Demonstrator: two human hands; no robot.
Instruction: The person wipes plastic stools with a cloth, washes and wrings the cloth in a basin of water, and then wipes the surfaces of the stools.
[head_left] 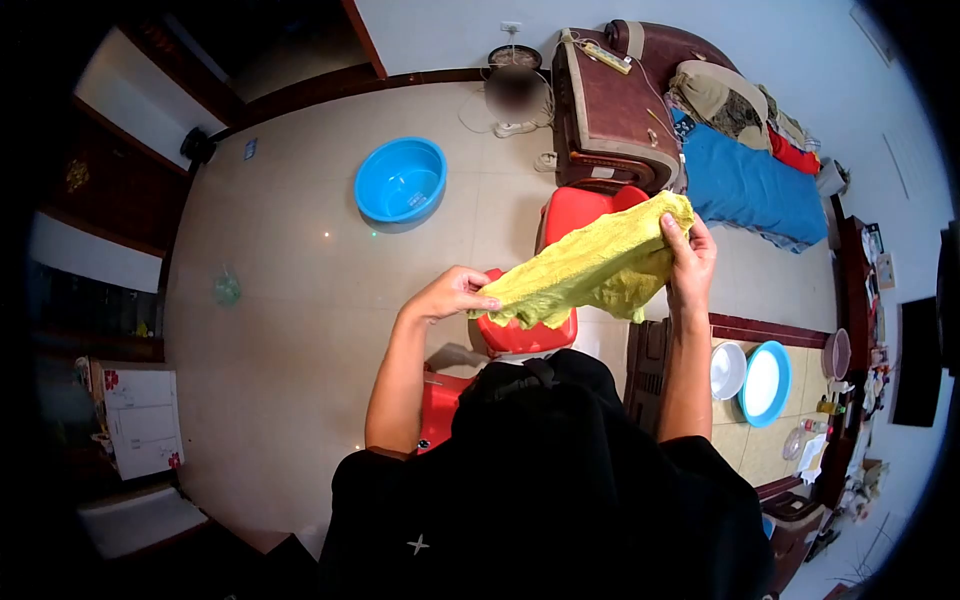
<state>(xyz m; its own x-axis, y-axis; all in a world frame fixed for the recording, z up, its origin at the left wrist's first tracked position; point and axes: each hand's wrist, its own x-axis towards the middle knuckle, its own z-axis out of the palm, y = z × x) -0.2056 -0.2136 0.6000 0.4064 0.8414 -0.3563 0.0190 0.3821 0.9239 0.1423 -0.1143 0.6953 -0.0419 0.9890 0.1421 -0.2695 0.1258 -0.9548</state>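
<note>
A yellow cloth (590, 262) hangs stretched between my two hands, in front of my body. My left hand (455, 294) pinches its lower left end between thumb and fingers. At the upper right end, my right hand (690, 262) grips the cloth with the thumb on top. The cloth is creased, with an uneven lower edge. Below and behind it are a red stool (525, 338) and a red seat (572, 215), both partly covered by the cloth.
A blue basin (400, 182) stands on the tiled floor ahead. A brown sofa (615, 115) and a blue-covered seat (750, 180) are at the upper right. On a low table at the right are a white basin (727, 370) and a blue-rimmed basin (766, 384).
</note>
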